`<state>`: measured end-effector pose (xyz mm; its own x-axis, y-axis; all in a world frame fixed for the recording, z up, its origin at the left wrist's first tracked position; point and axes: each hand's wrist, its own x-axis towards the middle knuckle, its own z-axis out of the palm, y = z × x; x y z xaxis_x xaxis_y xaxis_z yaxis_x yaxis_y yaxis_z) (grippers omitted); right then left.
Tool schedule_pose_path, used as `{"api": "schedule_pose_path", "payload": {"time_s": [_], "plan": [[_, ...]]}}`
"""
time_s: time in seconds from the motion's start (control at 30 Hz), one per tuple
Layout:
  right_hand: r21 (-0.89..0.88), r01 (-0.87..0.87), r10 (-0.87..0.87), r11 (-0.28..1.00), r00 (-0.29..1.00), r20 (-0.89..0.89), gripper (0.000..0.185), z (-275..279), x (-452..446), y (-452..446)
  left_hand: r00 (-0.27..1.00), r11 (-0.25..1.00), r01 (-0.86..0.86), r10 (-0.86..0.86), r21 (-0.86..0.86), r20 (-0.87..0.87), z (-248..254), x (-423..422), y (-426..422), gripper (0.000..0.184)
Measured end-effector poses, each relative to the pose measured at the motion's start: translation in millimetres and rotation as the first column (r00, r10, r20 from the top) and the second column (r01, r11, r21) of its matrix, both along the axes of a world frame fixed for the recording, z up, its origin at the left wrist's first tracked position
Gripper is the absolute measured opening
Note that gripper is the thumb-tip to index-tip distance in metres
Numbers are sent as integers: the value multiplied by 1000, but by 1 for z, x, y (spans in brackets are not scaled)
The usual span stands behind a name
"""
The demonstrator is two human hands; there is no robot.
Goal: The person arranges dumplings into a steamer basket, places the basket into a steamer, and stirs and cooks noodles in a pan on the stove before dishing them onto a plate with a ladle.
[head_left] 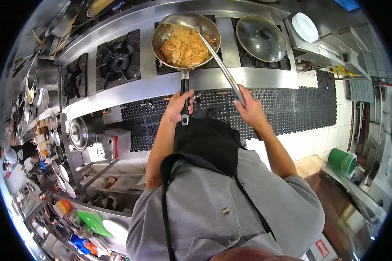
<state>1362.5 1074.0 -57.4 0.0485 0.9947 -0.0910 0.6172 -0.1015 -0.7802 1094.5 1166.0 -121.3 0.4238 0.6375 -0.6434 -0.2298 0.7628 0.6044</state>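
My left hand (180,105) is wrapped round the black handle of a frying pan (155,45) that sits over a burner on the stove. In the pan lies a heap of noodles (184,47) with orange and pale shredded pieces. My right hand (251,108) grips the long metal handle of a ladle (222,65), held at a slant. The ladle's bowl reaches the far side of the pan, touching the noodles' back edge.
A glass-lidded pan (260,39) stands on the burner to the right. Left of my pan is a bare burner (119,61). A white plate (305,27) rests at the far right. Black rubber matting (287,108) covers the floor by the stove; a steel pot (79,133) is at left.
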Motion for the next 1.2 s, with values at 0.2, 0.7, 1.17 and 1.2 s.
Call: {"api": "schedule_pose_path", "payload": {"time_s": [0.2, 0.7, 1.17, 1.2], "plan": [[3, 31, -32, 1000, 986, 166, 35, -171, -14, 7, 1000, 1000, -29, 29, -3, -9, 3, 10, -6, 22], [-194, -133, 154, 972, 983, 96, 45, -14, 68, 27, 994, 996, -81, 84, 42, -72, 24, 25, -46, 17], [-192, -302, 358, 934, 780, 513, 64, 104, 56, 18, 993, 969, -113, 107, 218, 39, 71, 3, -37, 16], [-184, -300, 351, 936, 780, 517, 64, 93, 46, 19, 992, 958, -124, 113, 260, 57, 71, 3, -34, 15]]}}
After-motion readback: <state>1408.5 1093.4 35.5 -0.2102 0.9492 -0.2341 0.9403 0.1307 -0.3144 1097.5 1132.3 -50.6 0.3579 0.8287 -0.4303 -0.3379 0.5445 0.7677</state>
